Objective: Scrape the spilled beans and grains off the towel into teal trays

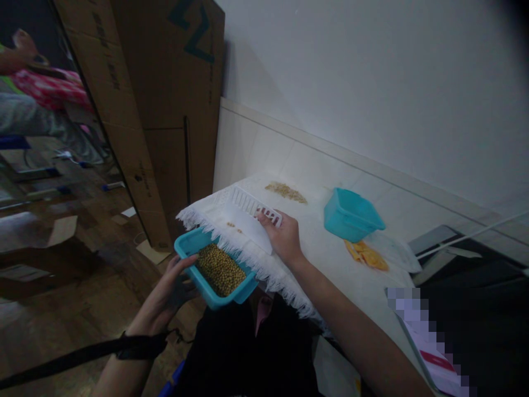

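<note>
My left hand [176, 284] grips the near side of a teal plastic tray [188, 245] filled with small tan beans [219, 270], held just below the fringed edge of a white cloth-covered table [322, 248]. My right hand [283, 237] rests on the table and holds a white slotted plastic scoop [252, 212] tilted toward the tray. A few loose beans [233, 225] lie on the scoop's flat part.
A small pile of beans [286, 191] lies farther back on the cloth. A second teal tray [351, 214] sits tipped at the right, with a yellow wrapper [367, 255] beside it. Tall cardboard boxes [165, 99] stand left of the table. Another person [37, 94] is at far left.
</note>
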A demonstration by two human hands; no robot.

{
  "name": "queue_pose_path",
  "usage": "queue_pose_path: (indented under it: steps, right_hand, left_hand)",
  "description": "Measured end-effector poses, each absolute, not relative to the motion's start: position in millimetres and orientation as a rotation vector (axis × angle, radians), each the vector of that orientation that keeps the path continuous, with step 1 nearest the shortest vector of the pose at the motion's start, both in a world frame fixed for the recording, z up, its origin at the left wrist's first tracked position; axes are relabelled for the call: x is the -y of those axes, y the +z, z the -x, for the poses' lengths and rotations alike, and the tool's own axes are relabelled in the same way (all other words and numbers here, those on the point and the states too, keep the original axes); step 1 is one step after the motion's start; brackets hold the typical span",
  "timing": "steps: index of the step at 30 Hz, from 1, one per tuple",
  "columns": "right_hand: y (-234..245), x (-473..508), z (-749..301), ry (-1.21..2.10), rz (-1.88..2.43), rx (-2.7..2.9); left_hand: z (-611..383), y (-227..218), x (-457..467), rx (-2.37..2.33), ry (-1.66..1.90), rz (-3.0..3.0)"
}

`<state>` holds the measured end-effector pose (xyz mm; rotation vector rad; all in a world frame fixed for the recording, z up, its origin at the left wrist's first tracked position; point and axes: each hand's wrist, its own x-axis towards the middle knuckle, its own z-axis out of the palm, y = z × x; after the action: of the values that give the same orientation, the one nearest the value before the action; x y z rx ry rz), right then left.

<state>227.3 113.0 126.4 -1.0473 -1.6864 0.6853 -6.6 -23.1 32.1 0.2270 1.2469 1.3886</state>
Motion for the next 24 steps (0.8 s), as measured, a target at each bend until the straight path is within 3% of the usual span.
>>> queue_pose_path:
  steps: [24]
  right_hand:
    - [127, -72, -217, 0.82, 0.851, 1.9]
  left_hand:
    - [18, 41, 18, -1.217, 1.445, -0.248]
